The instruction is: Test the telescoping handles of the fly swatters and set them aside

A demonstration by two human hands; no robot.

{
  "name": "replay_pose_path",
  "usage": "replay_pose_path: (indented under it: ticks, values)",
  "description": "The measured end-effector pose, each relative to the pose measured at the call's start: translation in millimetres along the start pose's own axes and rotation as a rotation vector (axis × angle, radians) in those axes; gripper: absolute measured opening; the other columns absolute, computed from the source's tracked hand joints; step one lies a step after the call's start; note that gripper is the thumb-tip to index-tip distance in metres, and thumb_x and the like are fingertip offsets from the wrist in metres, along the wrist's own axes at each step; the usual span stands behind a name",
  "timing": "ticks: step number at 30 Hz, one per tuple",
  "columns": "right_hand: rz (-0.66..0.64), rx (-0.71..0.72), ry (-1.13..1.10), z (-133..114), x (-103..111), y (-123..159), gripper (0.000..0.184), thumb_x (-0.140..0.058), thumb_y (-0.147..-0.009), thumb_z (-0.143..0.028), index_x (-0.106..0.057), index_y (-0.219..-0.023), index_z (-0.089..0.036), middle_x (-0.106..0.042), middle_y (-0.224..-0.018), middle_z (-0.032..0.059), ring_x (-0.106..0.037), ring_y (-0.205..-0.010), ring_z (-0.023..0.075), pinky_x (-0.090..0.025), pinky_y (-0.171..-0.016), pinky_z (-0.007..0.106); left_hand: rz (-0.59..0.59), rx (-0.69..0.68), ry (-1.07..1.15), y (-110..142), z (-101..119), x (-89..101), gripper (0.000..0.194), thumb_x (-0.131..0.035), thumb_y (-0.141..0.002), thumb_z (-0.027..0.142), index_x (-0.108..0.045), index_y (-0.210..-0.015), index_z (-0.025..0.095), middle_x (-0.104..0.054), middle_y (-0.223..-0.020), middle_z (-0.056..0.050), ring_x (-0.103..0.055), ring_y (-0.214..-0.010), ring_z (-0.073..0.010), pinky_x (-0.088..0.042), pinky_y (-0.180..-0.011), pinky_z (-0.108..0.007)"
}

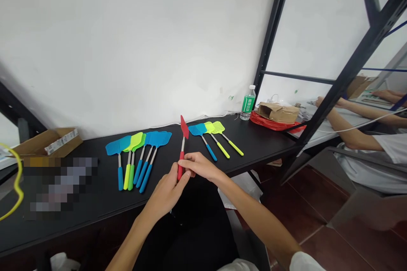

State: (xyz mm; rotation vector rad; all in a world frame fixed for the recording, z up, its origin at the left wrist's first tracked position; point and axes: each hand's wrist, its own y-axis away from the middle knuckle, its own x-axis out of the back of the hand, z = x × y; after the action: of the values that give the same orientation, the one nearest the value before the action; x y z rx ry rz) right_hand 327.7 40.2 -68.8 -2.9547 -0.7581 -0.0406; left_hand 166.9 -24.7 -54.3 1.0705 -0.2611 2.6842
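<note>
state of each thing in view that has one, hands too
Red fly swatter: held, head up
Left hand: gripping red fly swatter
Right hand: gripping red fly swatter
Six left fly swatters: lying, partly overlapping
Three right fly swatters: lying, partly overlapping
Plastic bottle: upright, capped
Left cardboard box: open
Right cardboard box: resting on red plastic

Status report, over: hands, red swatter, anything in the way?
Left hand, right hand: both gripping red swatter. Its head up, nearly edge-on. Other swatters on black table, both sides; none blocking.
</note>
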Motion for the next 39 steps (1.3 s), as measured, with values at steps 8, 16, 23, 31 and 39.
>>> replay_pose_path:
  ticks: [8,16,23,31,39]
  values:
    - [0.194,-0.093,0.014,-10,28,-2,0.019,-0.058,-0.086,-0.036,-0.063,-0.081,-0.018,-0.067,-0.069,0.0001,-0.054,-0.045,0.0070,-0.037,-0.041,0.018,-0.016,-0.078,-0.175,-2,-8,13.4,0.038,-0.038,-0.096,0.051,-0.056,-0.118,0.026,-0.062,-0.075,0.001,-0.060,-0.068,-0.0205,-0.038,-0.060,-0.030]
    - [0.203,-0.129,-0.030,-4,30,-4,0.026,-0.058,-0.086,-0.040,-0.057,-0.103,-0.020,-0.072,-0.072,0.0012,-0.056,-0.044,0.0093,-0.038,-0.039,0.018,0.176,-0.124,-0.379,-10,-36,35.3,0.038,-0.043,-0.095,0.048,-0.062,-0.117,0.024,-0.064,-0.126,-0.008,-0.058,-0.116,-0.0296,-0.043,-0.097,-0.043]
    - [0.329,-0.020,0.437,-7,36,4,0.043,-0.063,-0.085,-0.040,-0.058,-0.123,-0.022,-0.071,-0.072,0.0018,-0.062,-0.060,0.0172,-0.041,-0.058,0.027,0.224,-0.087,-0.536,-13,-56,45.1,0.040,-0.043,-0.094,0.046,-0.063,-0.117,0.021,-0.061,-0.133,-0.013,-0.052,-0.129,-0.0350,-0.040,-0.102,-0.049]
    - [0.257,-0.052,0.952,-10,30,10,0.035,-0.059,-0.087,-0.036,-0.068,-0.121,-0.033,-0.070,-0.084,0.0032,-0.065,-0.082,0.0233,-0.038,-0.067,0.030,0.152,-0.003,-0.655,-10,-57,43.9,0.042,-0.042,-0.094,0.046,-0.062,-0.121,0.020,-0.064,-0.130,-0.015,-0.049,-0.132,-0.0382,-0.035,-0.106,-0.056]
    - [0.281,-0.112,1.130,-14,26,11,0.034,-0.047,-0.090,-0.033,-0.071,-0.114,-0.034,-0.074,-0.108,0.0009,-0.066,-0.101,0.0244,-0.045,-0.078,0.032,0.153,-0.004,-0.652,-10,-52,35.4,0.041,-0.041,-0.094,0.045,-0.065,-0.119,0.023,-0.060,-0.137,-0.012,-0.049,-0.133,-0.0346,-0.029,-0.113,-0.058]
